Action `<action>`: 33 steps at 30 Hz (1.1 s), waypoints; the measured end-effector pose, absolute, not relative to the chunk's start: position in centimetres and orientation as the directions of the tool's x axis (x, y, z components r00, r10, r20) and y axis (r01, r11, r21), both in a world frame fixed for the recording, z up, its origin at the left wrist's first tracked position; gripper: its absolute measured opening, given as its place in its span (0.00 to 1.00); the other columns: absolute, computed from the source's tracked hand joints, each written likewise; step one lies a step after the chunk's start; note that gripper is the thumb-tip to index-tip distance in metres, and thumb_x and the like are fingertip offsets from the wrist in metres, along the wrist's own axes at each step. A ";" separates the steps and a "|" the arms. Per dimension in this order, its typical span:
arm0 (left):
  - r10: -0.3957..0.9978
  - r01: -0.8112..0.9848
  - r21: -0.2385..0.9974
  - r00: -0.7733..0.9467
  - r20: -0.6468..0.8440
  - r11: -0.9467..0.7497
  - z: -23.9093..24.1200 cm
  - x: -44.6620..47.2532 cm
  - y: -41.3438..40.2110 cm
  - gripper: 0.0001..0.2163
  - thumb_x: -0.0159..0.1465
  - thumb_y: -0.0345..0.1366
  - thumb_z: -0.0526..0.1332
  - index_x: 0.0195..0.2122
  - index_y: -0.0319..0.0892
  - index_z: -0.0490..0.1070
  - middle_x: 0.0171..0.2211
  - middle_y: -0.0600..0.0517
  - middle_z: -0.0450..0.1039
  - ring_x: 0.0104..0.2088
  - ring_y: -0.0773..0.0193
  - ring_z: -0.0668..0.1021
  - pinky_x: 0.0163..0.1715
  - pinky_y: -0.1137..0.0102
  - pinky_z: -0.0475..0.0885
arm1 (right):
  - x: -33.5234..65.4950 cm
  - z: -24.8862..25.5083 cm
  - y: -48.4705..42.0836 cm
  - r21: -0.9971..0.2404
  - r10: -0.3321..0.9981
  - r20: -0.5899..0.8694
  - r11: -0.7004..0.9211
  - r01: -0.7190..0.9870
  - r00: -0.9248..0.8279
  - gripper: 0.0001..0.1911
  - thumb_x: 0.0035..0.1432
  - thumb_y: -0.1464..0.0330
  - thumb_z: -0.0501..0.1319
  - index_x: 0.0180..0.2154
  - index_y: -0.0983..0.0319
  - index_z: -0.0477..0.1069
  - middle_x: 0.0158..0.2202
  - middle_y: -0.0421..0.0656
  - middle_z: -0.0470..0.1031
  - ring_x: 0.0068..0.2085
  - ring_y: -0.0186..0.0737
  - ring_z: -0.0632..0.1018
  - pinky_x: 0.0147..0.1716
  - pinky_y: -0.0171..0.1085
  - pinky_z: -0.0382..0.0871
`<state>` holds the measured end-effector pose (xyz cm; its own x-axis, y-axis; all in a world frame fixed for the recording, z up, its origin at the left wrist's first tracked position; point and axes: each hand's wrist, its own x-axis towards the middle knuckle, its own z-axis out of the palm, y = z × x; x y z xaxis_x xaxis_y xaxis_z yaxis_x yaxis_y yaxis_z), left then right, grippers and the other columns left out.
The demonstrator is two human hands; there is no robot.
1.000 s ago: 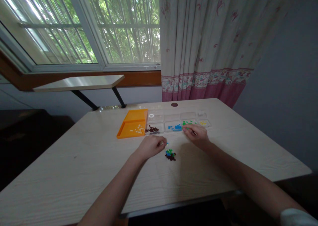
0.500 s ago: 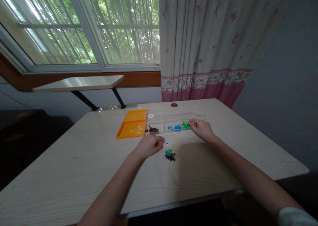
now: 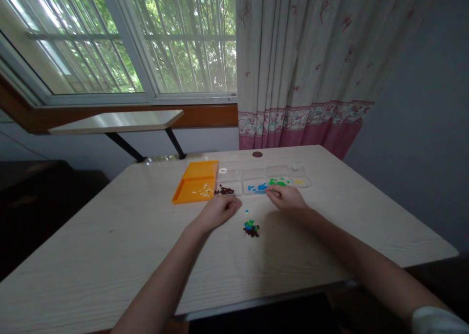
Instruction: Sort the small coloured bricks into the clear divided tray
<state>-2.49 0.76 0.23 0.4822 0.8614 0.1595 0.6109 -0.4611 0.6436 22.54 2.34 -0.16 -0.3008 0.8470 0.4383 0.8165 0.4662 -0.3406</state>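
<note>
My left hand (image 3: 220, 211) rests closed on the table, just in front of a clear compartment with small dark brown pieces (image 3: 226, 190). Its fingers are curled, and what they may hold is hidden. My right hand (image 3: 287, 197) is closed in a pinch at the front edge of the compartments with small blue pieces (image 3: 261, 187) and green pieces (image 3: 279, 182); anything between its fingertips is too small to name. Between the hands lies a little heap of brown, green and blue pieces (image 3: 251, 230), with a single blue piece (image 3: 246, 211) above it.
An open orange case (image 3: 179, 189) with small white pieces (image 3: 205, 191) stands left of the clear compartments. Yellow pieces (image 3: 299, 181) sit in the rightmost compartment. A raised shelf (image 3: 120, 122) stands at the table's back left, before the window; a curtain (image 3: 304, 79) hangs behind.
My right hand has moved left and slightly toward me, from the green pieces to the blue ones, uncovering the yellow pieces. My left hand has stayed almost still.
</note>
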 end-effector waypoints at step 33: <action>0.878 0.471 0.772 0.419 0.230 -0.427 0.3 -0.2 -0.3 0.11 0.57 0.39 0.57 0.33 0.37 0.72 0.18 0.56 0.63 0.19 0.73 0.62 0.20 0.78 0.56 | 20.7 0.0 0.6 -0.284 0.594 0.743 0.697 0.659 -0.308 0.09 0.54 0.64 0.57 0.29 0.59 0.74 0.15 0.35 0.67 0.18 0.29 0.66 0.22 0.28 0.59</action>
<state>-0.15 -0.28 0.32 0.4195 0.8782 0.2297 0.4711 -0.4269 0.7719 20.69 0.63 0.04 -0.3075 0.5942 0.7432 0.6586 0.6966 -0.2844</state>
